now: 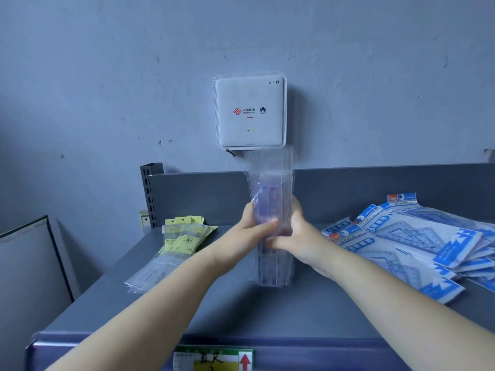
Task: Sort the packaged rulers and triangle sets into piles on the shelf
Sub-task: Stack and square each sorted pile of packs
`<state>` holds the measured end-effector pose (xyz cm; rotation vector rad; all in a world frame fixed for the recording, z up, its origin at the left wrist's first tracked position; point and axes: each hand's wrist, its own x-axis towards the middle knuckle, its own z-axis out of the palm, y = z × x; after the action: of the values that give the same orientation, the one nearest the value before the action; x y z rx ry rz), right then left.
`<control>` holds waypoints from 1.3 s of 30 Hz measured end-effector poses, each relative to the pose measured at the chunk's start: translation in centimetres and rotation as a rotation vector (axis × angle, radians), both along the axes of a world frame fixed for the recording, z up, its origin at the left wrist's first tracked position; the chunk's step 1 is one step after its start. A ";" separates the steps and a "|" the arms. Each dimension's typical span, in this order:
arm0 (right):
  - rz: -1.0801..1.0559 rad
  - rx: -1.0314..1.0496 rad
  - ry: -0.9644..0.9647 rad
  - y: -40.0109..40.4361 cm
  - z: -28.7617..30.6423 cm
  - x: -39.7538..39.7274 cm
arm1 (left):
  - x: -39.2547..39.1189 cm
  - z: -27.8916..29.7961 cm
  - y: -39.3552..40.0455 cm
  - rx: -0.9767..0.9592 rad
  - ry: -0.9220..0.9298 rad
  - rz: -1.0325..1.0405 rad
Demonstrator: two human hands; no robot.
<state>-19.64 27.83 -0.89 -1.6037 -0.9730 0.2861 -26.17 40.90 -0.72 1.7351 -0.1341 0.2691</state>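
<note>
I hold a bundle of clear-packaged rulers (270, 178) upright over the middle of the grey shelf (241, 309), its lower end near the shelf top. My left hand (251, 226) grips the bundle from the left, thumb across the front. My right hand (297, 236) grips it from the right, fingers curled behind. A pile of yellow-headed ruler packs (174, 245) lies on the shelf's left part. Several blue-and-white triangle set packs (401, 242) lie spread over the right part.
A white WiFi router (250, 112) hangs on the wall just above the bundle's top. A slotted upright post (150, 194) stands at the shelf's back left. The shelf's front edge carries a label strip (214, 360). A framed board (29, 263) leans at the left.
</note>
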 end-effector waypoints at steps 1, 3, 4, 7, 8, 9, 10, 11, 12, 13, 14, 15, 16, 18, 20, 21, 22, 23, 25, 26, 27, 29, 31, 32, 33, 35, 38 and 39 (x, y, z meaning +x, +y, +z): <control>0.001 -0.030 -0.006 0.1 0.0 -0.1 | 0.0 -0.3 -0.2 0.017 0.002 0.006; 0.000 -0.075 -0.004 0.1 0.4 -0.1 | -0.2 -0.1 -0.3 0.104 -0.024 0.047; 0.004 -0.096 -0.008 0.1 0.7 0.1 | -0.3 0.3 -0.2 0.171 -0.038 0.061; 0.018 -0.117 -0.034 -0.2 1.7 0.3 | -0.4 1.5 0.7 0.337 -0.028 0.068; 0.027 -0.111 -0.043 -0.3 1.9 0.5 | -0.4 1.9 0.9 0.342 -0.033 0.068; 0.035 -0.110 -0.053 -0.4 2.1 0.5 | -0.4 2.0 1.2 0.327 -0.050 0.072; 0.038 -0.119 -0.066 -0.5 2.1 0.6 | -0.4 2.1 1.3 0.313 -0.062 0.081; 0.036 -0.131 -0.081 -0.6 2.0 0.6 | -0.5 2.1 1.3 0.306 -0.062 0.088; 0.031 -0.143 -0.093 -0.7 1.6 0.6 | -0.7 1.9 1.2 0.315 -0.039 0.079; 0.023 -0.156 -0.100 -0.7 1.2 0.6 | -0.8 1.6 1.2 0.331 -0.002 0.053; 0.013 -0.173 -0.098 -0.7 0.8 0.7 | -1.0 1.2 1.1 0.352 0.042 0.025; 0.000 -0.187 -0.091 -0.7 0.3 0.8 | -0.9 0.7 1.1 0.376 0.077 0.011; -0.012 -0.197 -0.080 -0.7 0.1 0.9 | -0.9 0.4 1.1 0.395 0.093 0.014; -0.008 -0.199 -0.043 -0.6 -0.1 1.2 | -0.7 0.1 1.0 0.374 0.091 0.055; 0.028 -0.196 0.028 -0.4 0.1 1.3 | -0.4 0.2 0.9 0.346 0.096 0.065; 0.049 -0.195 0.072 -0.3 0.2 1.4 | -0.2 0.3 1.0 0.342 0.111 0.072; 0.061 -0.214 0.108 -0.2 0.3 1.5 | -0.1 0.5 1.1 0.327 0.135 0.084; 0.049 -0.258 0.127 -0.2 0.3 1.5 | 0.1 0.5 1.3 0.299 0.175 0.111; -0.055 -0.406 0.108 0.0 0.2 1.4 | 0.5 0.3 1.7 0.278 0.277 0.201; -0.132 -0.500 0.076 0.1 0.1 1.3 | 0.7 0.1 1.8 0.328 0.336 0.259; -0.203 -0.598 0.037 0.1 0.0 1.1 | 1.0 -0.2 1.8 0.455 0.394 0.305; -0.293 -0.715 -0.018 0.0 -0.4 0.9 | 1.4 -1.1 1.8 0.690 0.453 0.356; -0.329 -0.726 -0.036 -0.2 -0.3 0.7 | 2.1 -1.8 2.2 0.721 0.476 0.385; -0.341 -0.715 -0.023 -0.2 -0.1 0.6 | 2.4 -2.1 2.4 0.716 0.477 0.401; -0.350 -0.716 -0.016 -0.1 -0.1 0.5 | 2.7 -2.2 2.5 0.713 0.481 0.414; -0.357 -0.768 -0.031 0.0 0.0 0.3 | 3.0 -2.3 2.3 0.735 0.493 0.416; -0.391 -0.826 -0.075 0.2 0.2 0.1 | 3.4 -2.1 1.7 0.799 0.486 0.408; -0.401 -0.822 -0.073 0.3 0.2 0.2 | 3.5 -2.1 1.6 0.812 0.476 0.411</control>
<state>-19.47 28.11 -0.70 -2.5257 -0.5765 0.3752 -22.69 42.48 -2.83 2.5803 0.5382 0.0872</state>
